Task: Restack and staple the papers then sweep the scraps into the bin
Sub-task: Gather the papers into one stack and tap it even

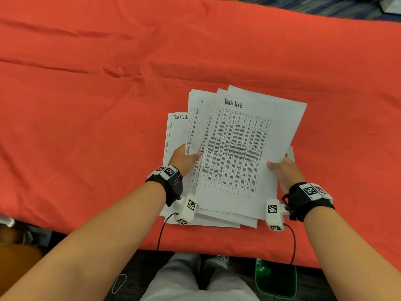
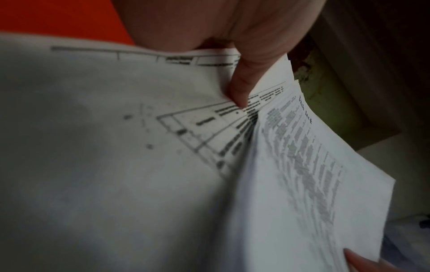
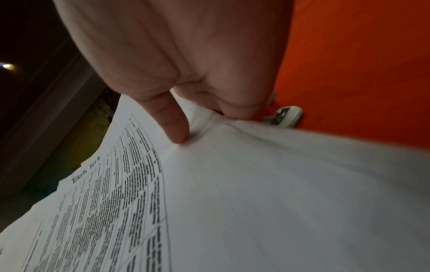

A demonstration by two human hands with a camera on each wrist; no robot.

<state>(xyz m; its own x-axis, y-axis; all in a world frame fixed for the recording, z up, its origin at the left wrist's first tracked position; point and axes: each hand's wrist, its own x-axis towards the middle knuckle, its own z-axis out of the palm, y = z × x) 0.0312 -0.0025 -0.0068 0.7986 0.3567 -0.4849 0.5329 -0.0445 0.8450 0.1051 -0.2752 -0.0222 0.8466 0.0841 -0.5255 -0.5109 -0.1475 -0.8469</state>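
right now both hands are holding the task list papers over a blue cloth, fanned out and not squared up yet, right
Not quite: the cloth is red-orange, not blue, as the head view shows. The rest holds: the left hand and right hand both grip the papers, which are fanned out and not yet squared.

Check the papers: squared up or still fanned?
Fanned. The papers splay out, several corners showing at the top; the left hand and right hand grip the sides.

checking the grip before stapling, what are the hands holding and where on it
Both hold the fanned papers: the left hand pinches their left edge, the right hand pinches the right edge, thumbs on top.
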